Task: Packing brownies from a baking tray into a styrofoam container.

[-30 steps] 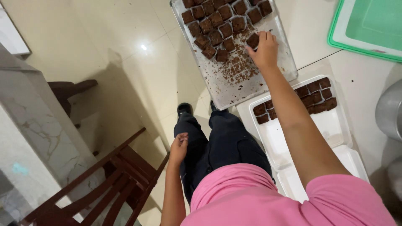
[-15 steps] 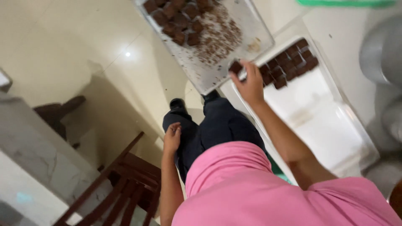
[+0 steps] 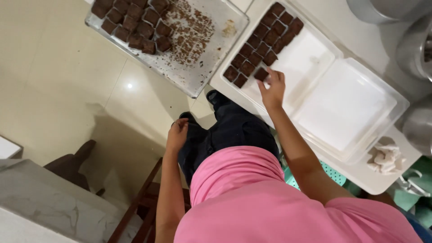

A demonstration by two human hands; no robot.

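Observation:
My right hand point(image 3: 272, 88) reaches into an open white foam clamshell box point(image 3: 315, 67) and its fingertips hold a brown square cake piece point(image 3: 261, 74) at the end of the rows of brown pieces point(image 3: 265, 45) laid in the box. My left hand point(image 3: 177, 134) rests on my dark trouser leg, fingers curled, holding nothing. A metal baking tray point(image 3: 198, 74) with more brown squares point(image 3: 135, 24) and crumbs lies at upper left.
The box's empty lid half point(image 3: 346, 105) lies to the right. A crumpled white tissue point(image 3: 384, 158) sits on the table edge. Metal pots point(image 3: 416, 40) stand at far right. A dark wooden chair point(image 3: 135, 211) and a marble ledge point(image 3: 49, 207) are at lower left.
My right hand carried a brown piece from the baking tray across to the white box. The camera view has swung so that the box now sits near the middle.

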